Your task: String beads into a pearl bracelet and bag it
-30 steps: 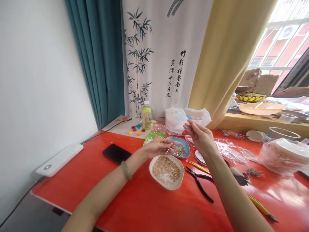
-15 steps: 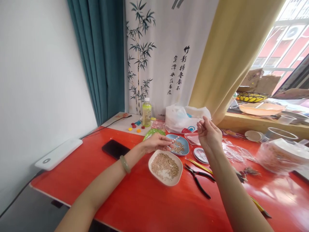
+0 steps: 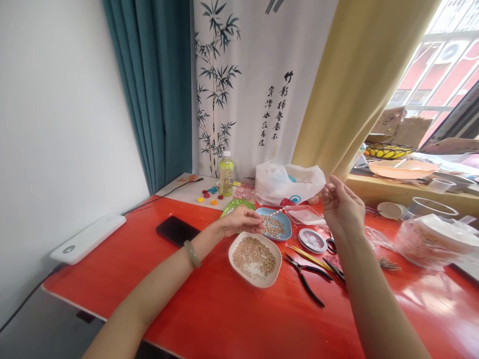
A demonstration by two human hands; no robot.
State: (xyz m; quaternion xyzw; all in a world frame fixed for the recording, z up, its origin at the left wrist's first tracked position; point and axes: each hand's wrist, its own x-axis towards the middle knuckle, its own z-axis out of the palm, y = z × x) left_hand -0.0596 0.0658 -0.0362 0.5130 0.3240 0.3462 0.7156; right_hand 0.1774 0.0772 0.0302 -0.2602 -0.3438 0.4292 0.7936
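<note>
My left hand (image 3: 244,221), a bracelet on its wrist, pinches a short string of pale beads (image 3: 277,211) above the blue dish (image 3: 289,230). The beads slant up to the right, towards my right hand (image 3: 342,205). That hand is raised by the white plastic bag, its thumb and fingertips pinched together; anything held there is too thin to make out. Gold beads (image 3: 273,227) lie in the blue dish. Just below my left hand stands a white dish (image 3: 255,283) of small gold beads (image 3: 254,254). Part of a green dish (image 3: 235,204) shows behind the left hand.
Black-handled pliers (image 3: 305,279), yellow tweezers (image 3: 309,257) and a thread spool (image 3: 312,240) lie right of the dishes. A phone (image 3: 177,230) is at left. Behind stand a bottle (image 3: 226,174) and a white plastic bag (image 3: 284,182). Wrapped packages (image 3: 436,239) sit at far right.
My right hand has moved to the right, away from the left hand, uncovering more of the spool and tools. My left hand stays nearly in place, and the beads now stretch out to the right.
</note>
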